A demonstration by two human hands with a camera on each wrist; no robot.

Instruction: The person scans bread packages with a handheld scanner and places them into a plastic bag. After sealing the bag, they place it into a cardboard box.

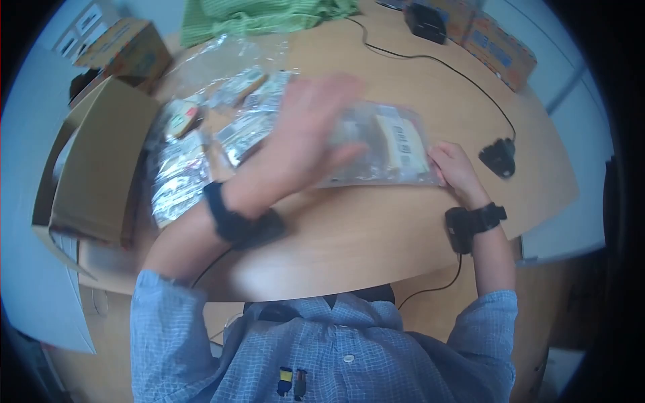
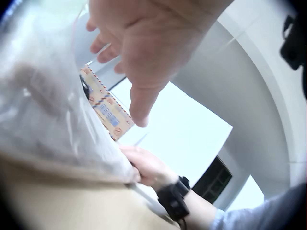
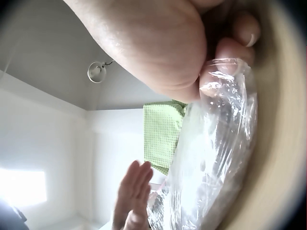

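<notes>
A clear plastic bag [image 1: 368, 168] lies on the table in front of the person, with a pale item [image 1: 403, 144] bearing a printed label inside it. At the bag's right end, the right hand [image 1: 459, 168] pinches its edge between thumb and fingers; the right wrist view shows the crinkled plastic [image 3: 225, 105] at the fingertips. Over the bag's left part hovers the left hand [image 1: 309, 124], blurred, its fingers extended. In the left wrist view that hand [image 2: 148, 43] is raised above the bag with nothing in its grasp.
Several clear packets [image 1: 181, 178] are spread left of the bag. An open cardboard box [image 1: 101, 161] stands at the table's left edge. A green cloth [image 1: 262, 17] lies at the back. A black device [image 1: 498, 158] on a cable sits at right, and another box [image 1: 500, 50] behind.
</notes>
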